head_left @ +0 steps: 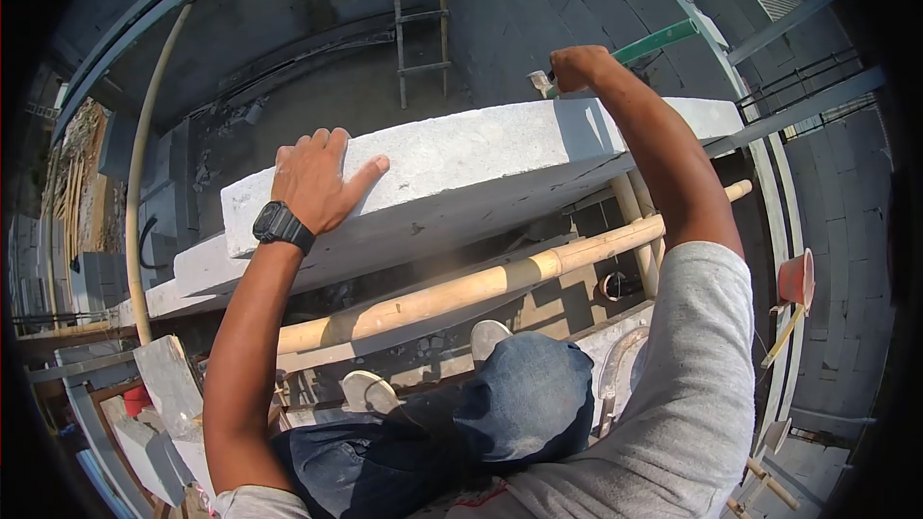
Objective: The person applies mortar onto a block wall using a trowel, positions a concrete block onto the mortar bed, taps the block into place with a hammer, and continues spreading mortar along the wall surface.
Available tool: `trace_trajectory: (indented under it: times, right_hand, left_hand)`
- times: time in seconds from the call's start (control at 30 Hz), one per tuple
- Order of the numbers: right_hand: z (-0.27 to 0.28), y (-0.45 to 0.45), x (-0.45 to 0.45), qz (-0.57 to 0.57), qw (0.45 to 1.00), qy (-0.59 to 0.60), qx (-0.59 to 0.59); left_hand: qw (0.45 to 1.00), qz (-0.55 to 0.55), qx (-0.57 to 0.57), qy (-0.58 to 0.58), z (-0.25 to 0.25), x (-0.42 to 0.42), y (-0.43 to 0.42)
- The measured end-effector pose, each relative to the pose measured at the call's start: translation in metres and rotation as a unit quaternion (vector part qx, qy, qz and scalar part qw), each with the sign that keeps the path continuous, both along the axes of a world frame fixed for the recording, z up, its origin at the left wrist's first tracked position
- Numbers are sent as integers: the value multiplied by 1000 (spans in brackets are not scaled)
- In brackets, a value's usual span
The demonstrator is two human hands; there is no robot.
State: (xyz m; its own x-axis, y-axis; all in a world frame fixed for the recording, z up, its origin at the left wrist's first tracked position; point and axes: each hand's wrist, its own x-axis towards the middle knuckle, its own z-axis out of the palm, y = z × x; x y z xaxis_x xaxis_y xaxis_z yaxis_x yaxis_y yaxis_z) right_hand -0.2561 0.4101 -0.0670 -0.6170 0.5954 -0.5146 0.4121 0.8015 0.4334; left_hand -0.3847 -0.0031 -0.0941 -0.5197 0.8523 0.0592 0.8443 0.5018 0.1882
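Observation:
My left hand rests on the left part of a long pale block, fingers over its far edge and thumb apart on the top face. A black watch is on that wrist. Beyond the block's far edge, toward the right, my right hand is closed round the handle of a tool with a green part stretching to the right. A small pale metal end shows left of the fist. The tool's exact kind is hard to make out. Below the block's left end lies another pale block.
A thick bamboo pole crosses between the block and my knees. An upright bamboo pole stands at left. A wooden ladder leans beyond. An orange bucket is at right, beside metal rails.

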Motion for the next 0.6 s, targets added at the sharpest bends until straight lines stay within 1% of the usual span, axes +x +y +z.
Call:
trace_trajectory:
  times: [0.07, 0.17, 0.27, 0.37, 0.47, 0.57, 0.6]
  right_hand:
    - [4, -10, -3, 8, 999, -49, -10]
    - [4, -13, -13, -17, 998, -66, -6]
    - [-33, 3, -7, -5, 1000, 9, -2]
    - [-20, -17, -18, 4, 997, -71, -13]
    - [-20, -12, -21, -26, 999, -31, -31]
    - [-33, -7, -22, 2, 999, -53, -11]
    - [-29, -10, -24, 1, 998, -59, -16]
  left_hand:
    - [1000, -5, 13, 6, -5, -2, -1]
    - [1000, -5, -16, -14, 0, -2, 1]
    - [1000, -12, 8, -6, -4, -3, -1]
    - [999, -13, 39, 16, -11, -4, -2]
    - [1000, -4, 0, -9, 0, -1, 0]
    - [1000, 2, 2, -4, -1, 0, 0]
    - [1000, 4, 0, -7, 0, -1, 1]
